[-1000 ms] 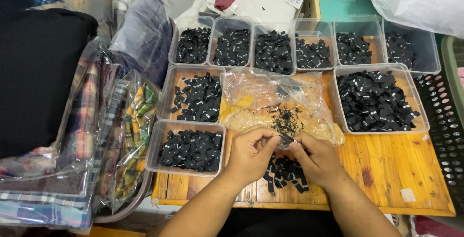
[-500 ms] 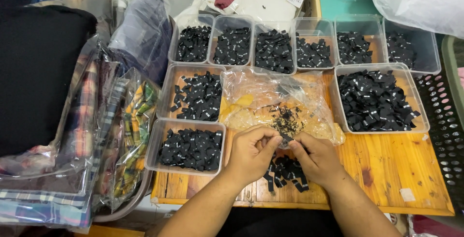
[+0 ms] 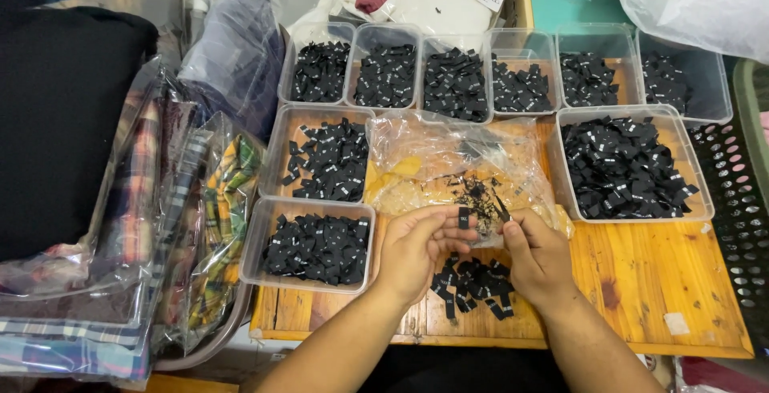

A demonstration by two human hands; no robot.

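I see bare desk free to the right of my hands; trays wall the left and back, a crinkled bag blocks straight ahead.

Bright even indoor light, soft shadows, glare on clear plastic bag, sharp focus, slight edge distortion

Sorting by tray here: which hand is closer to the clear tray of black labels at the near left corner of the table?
Left. The left hand sits just right of that tray; the right hand is farther right, beyond the loose label pile.
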